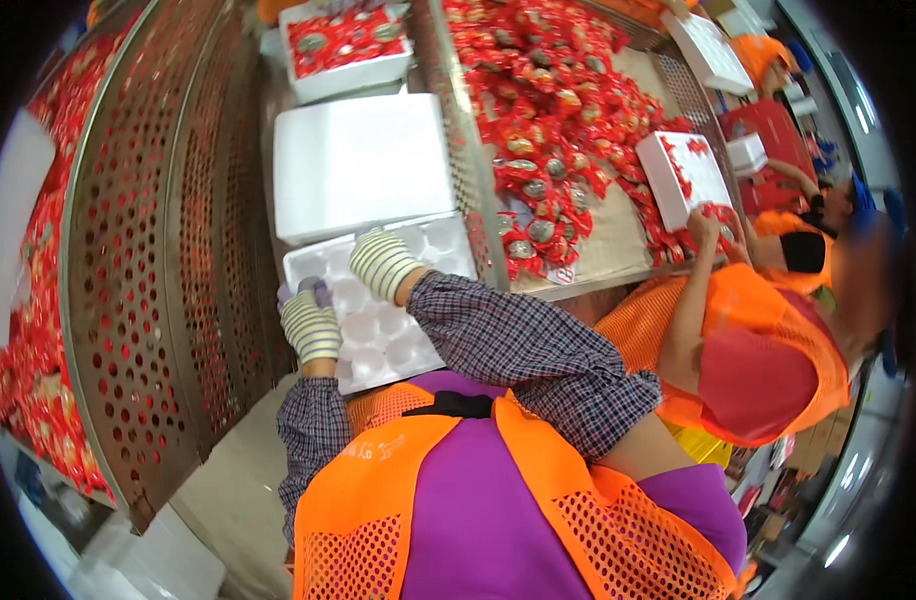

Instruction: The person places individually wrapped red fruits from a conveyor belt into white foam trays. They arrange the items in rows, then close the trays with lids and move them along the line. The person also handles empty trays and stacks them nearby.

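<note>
Since you're working in a slot between two perforated metal walls, it's pretty cramped: the tall left wall [158, 330] curves up beside you, and the lower right divider [472, 195] runs along the other side. Right past your tray sits a big plain white foam block [361, 165], so the far side is blocked too, and behind that there's a white box [353, 82] filled with red-wrapped packets. Over the divider, a loose heap of red packets [538, 100] covers much of the bench [618, 228], and a co-worker in an orange vest [628, 325] has a hand [706, 228] by another white tray [668, 200]. More red packets [38, 400] show beyond the left wall.

As for your own stuff, the white foam tray with round wells [398, 325] is right in front of your body. Your left hand [311, 328] is at its left edge, fingers bent over the rim. Your right hand [383, 262] is over its far edge, close to the block, fingers bunched rather than spread. Honestly can't tell whether either hand is actually pinching the foam, because the gloves hide the thumbs' grip.
</note>
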A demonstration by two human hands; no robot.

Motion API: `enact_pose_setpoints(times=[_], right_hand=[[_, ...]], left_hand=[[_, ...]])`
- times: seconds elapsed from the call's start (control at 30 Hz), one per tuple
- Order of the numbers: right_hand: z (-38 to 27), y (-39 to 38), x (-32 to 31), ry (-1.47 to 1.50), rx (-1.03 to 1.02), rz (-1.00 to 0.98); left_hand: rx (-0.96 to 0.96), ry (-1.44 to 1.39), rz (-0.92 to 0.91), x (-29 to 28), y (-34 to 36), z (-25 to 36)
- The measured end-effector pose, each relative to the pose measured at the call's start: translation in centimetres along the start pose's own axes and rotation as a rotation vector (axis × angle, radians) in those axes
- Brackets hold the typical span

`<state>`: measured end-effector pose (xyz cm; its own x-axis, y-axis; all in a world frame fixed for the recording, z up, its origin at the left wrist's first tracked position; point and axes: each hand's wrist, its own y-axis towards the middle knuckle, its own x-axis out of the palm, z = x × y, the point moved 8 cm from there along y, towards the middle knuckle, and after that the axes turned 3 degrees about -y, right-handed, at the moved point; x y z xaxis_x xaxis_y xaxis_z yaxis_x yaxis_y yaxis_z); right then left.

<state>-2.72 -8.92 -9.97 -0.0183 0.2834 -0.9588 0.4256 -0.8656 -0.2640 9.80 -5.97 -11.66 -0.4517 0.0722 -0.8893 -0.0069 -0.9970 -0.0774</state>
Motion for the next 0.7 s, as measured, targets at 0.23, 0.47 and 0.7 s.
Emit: enact_pose_setpoints(times=[0.23,0.47,0.7], right_hand=[[11.0,-10.4,-7.6,0.283,0.245,0.497],[35.7,-26.2,5.6,0.327,1.159,0.065],[43.5,-25.8,11.4,0.466,1.221,0.179]], left_hand=[[0.425,-0.256,0.453,-5.4,-1.7,7.8],[0.838,-0.646,-0.060,-0.1,-2.1,28.0],[0.438,0.348,-0.786,19.6,4.6,32.1]])
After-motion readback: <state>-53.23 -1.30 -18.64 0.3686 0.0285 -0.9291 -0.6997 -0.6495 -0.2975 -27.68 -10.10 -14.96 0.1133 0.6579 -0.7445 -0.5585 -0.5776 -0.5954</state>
